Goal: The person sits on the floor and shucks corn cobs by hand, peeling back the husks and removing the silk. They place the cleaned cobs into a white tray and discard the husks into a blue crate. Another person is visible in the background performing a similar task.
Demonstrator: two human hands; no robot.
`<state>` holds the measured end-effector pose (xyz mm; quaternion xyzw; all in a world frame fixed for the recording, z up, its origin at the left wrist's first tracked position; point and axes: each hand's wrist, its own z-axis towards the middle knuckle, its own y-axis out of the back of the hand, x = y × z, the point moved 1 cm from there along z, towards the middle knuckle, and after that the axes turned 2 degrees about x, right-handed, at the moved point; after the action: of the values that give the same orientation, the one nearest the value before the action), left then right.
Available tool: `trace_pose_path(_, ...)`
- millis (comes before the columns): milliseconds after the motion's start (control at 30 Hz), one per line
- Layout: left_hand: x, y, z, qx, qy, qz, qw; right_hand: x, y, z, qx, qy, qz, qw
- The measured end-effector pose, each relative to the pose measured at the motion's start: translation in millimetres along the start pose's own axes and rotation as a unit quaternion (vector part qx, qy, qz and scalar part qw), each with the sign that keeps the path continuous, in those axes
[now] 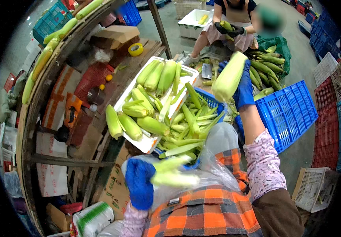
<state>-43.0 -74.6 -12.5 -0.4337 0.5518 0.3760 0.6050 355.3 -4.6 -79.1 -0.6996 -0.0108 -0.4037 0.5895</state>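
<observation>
In a blue glove, my right hand (243, 86) grips a pale green ear of corn in its husk (229, 77), held up at the right. My left hand (140, 180), gloved in blue too, is low over my lap with blurred pale husk leaves (173, 174) at its fingers. Between my hands and the wooden stand lies a white foam box (192, 75) with several husked-in ears on it, some over its near edge. Against it is a blue plastic basket (220, 105) heaped with loose green husk leaves (191, 118).
An empty-looking blue crate (289, 112) lies at my right. Beyond it, a green sack (286, 53) holds dark green ears. Facing me, a seated person (232, 23) in black gloves handles corn. A wooden stand (155, 47) with yellow tape (135, 49) rises at the left.
</observation>
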Motion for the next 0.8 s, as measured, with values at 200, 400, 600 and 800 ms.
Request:
trace_pose_path(200, 53.9, -33.3, 68.4, 0.147, 0.005, 0.121, 0.982, -26.8, -75.5, -82.3, 0.127, -0.230, -0.071, 0.962)
trace_pose_path(400, -14.8, -65.1, 111.6, 0.091, -0.343, 0.415, 0.838, -38.0, -98.9, -121.4, 0.131, -0.223, -0.161, 0.952)
trace_pose_path(600, -29.1, -69.5, 119.4, 0.055, -0.418, 0.384, 0.821, -48.8, -102.8, -132.1, 0.176, -0.276, -0.185, 0.927)
trace_pose_path(800, -36.7, -62.9, 118.4, 0.077, -0.406, 0.405, 0.816, -55.1, -94.7, -139.3, 0.163, -0.167, -0.350, 0.907)
